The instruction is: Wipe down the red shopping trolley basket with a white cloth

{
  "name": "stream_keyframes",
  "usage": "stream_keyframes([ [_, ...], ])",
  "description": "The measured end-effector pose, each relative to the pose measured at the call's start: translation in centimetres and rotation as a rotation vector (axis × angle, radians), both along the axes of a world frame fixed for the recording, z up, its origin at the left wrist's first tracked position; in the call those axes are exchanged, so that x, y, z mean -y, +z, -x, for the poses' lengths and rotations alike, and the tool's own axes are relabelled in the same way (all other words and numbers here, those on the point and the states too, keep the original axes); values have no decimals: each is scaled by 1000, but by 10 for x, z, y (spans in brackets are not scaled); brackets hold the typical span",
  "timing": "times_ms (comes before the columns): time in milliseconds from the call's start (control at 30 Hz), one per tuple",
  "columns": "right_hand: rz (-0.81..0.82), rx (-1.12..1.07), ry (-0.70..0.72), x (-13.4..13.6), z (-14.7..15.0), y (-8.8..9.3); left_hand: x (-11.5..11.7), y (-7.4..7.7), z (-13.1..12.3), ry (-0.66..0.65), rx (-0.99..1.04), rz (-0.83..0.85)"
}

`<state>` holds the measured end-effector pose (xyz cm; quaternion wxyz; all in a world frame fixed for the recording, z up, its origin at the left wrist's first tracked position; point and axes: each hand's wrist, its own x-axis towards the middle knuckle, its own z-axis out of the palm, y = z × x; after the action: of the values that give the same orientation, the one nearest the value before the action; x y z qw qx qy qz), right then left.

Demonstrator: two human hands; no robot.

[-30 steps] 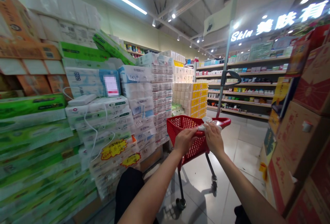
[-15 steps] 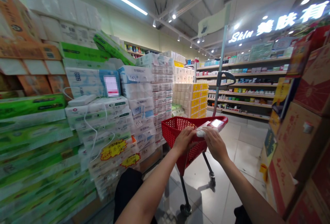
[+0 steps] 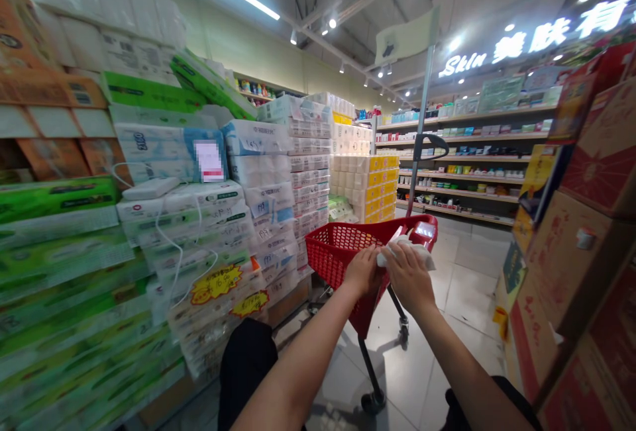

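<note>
A red plastic shopping cart (image 3: 330, 240) with a perforated basket stands in front of me, its rim raised toward my hands. My left hand (image 3: 364, 271) grips the near edge of the basket, fingers wrapped over the rim. Beside it, my right hand (image 3: 408, 279) presses a crumpled white cloth or tissue (image 3: 425, 256) against the rim; its palm side is hidden. Just beyond the cloth, a small shiny panel (image 3: 424, 231) sits on the cart's corner. A grey pole (image 3: 422, 106) with a dark loop handle (image 3: 431, 147) rises from behind the basket.
Tall stacks of wrapped tissue packs (image 3: 263, 186) stand close on the left, with a white power strip (image 3: 152, 189) and its cable on top. Cardboard cartons (image 3: 561, 259) line the right. Stocked shelves (image 3: 457, 159) run across the back. Tiled floor (image 3: 450, 285) lies around the cart's wheels.
My right hand has slid slightly left along the rim with the cloth, which now bulges out on its right side. The panel is uncovered a little more. The cart has turned slightly.
</note>
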<state>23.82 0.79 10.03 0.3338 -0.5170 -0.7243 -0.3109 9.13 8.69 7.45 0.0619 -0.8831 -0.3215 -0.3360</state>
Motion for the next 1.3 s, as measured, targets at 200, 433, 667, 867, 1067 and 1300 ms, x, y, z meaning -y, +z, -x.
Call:
stream_keyframes([
  [200,-26,60,73,-1,-38,0,2,15,6,-52,-49,49],
  [433,-63,-140,2,-6,-74,-2,-2,7,3,-183,-42,163],
  [667,-62,-132,-139,-11,-85,1,0,-14,8,36,-142,200],
  [867,-26,-24,-205,-16,-26,-13,-3,-25,10,28,-161,199],
  [1067,28,94,-118,-23,-18,-18,-12,-37,28,-2,-145,150],
  [1300,22,55,-231,-28,-97,-2,-6,-48,95,313,-220,120],
])
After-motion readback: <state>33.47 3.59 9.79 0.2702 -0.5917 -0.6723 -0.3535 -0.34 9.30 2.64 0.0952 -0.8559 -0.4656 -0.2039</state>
